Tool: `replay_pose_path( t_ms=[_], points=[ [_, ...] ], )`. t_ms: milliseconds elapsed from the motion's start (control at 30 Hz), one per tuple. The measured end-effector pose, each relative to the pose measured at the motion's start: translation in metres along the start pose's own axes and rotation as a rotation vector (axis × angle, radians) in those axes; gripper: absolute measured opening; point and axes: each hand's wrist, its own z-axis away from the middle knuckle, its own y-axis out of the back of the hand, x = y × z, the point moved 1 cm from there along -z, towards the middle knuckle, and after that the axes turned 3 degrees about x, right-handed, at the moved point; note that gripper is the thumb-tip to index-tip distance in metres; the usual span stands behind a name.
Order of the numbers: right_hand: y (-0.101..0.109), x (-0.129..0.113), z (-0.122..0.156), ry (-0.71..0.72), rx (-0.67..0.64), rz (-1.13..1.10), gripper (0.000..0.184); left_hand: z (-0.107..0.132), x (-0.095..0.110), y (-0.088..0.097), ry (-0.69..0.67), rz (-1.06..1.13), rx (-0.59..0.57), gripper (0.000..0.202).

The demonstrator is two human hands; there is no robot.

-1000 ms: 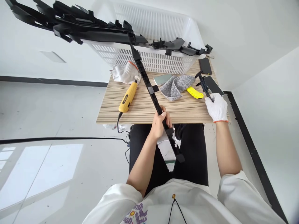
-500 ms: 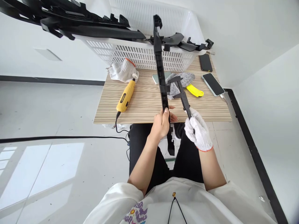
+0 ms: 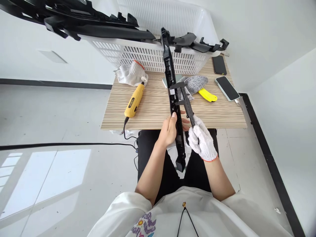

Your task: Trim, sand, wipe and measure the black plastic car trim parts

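Note:
My bare left hand grips a long black plastic strip near its lower third, holding it almost upright over the table's front edge. Its top end reaches the white basket. My right hand, in a white knit glove, is closed round the handle of a black caliper. The caliper's jaws rest against the right side of the strip, just above my left thumb.
On the striped wooden table lie a yellow corded rotary tool, a spare white glove, a grey glove, a yellow utility knife and two phones. More black strips lie across the basket.
My right hand picked the caliper up from the table's right side and carried it left to the strip. My left hand swung the strip from a slant to nearly upright.

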Motion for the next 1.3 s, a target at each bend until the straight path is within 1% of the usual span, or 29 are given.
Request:
replay_pose_path(
  t_ms=[67, 133, 200, 267, 333, 367, 467, 567, 633, 700, 767, 867, 1033, 1167, 1300],
  points=[
    [-0.003, -0.002, -0.002, 0.007, -0.03, 0.045, 0.047, 0.0, 0.001, 0.002, -0.028, -0.045, 0.011, 0.06],
    [-0.004, -0.003, -0.004, 0.017, -0.041, 0.077, 0.039, -0.001, 0.001, 0.004, -0.094, -0.106, 0.049, 0.056],
    [-0.005, -0.006, -0.007, 0.004, -0.012, 0.071, 0.034, -0.001, 0.0, 0.006, -0.152, -0.15, 0.083, 0.053],
    [-0.007, -0.009, -0.01, -0.048, 0.034, 0.055, 0.033, -0.002, -0.002, 0.007, -0.17, -0.171, 0.1, 0.051],
    [-0.01, -0.012, -0.013, -0.089, 0.073, 0.063, 0.034, -0.002, -0.003, 0.008, -0.167, -0.192, 0.098, 0.051],
    [-0.012, -0.014, -0.015, -0.084, 0.087, 0.078, 0.035, -0.003, -0.003, 0.008, -0.166, -0.202, 0.096, 0.05],
    [-0.017, -0.017, -0.021, 0.017, 0.111, 0.14, 0.037, -0.003, -0.001, 0.009, -0.167, -0.209, 0.093, 0.048],
    [-0.018, -0.016, -0.023, 0.109, 0.196, 0.187, 0.041, -0.003, 0.001, 0.009, -0.134, -0.166, 0.08, 0.046],
    [-0.018, -0.014, -0.022, 0.152, 0.251, 0.203, 0.039, -0.002, 0.002, 0.008, -0.099, -0.132, 0.071, 0.044],
    [-0.018, -0.013, -0.019, 0.178, 0.256, 0.21, 0.035, -0.001, 0.002, 0.007, -0.079, -0.114, 0.084, 0.042],
    [-0.019, -0.011, -0.016, 0.178, 0.247, 0.209, 0.034, 0.0, 0.002, 0.007, -0.072, -0.108, 0.099, 0.039],
    [-0.021, -0.008, -0.014, 0.152, 0.258, 0.186, 0.033, 0.0, 0.001, 0.006, -0.062, -0.106, 0.089, 0.036],
    [-0.025, -0.003, -0.016, 0.11, 0.311, 0.14, 0.034, -0.001, 0.003, 0.006, -0.092, -0.115, 0.151, 0.045],
    [-0.026, -0.003, -0.016, 0.11, 0.381, 0.146, 0.036, 0.0, 0.005, 0.004, -0.114, -0.116, 0.154, 0.049],
    [-0.027, -0.004, -0.012, 0.105, 0.389, 0.167, 0.04, 0.0, 0.006, 0.003, -0.107, -0.102, 0.159, 0.05]
  ],
)
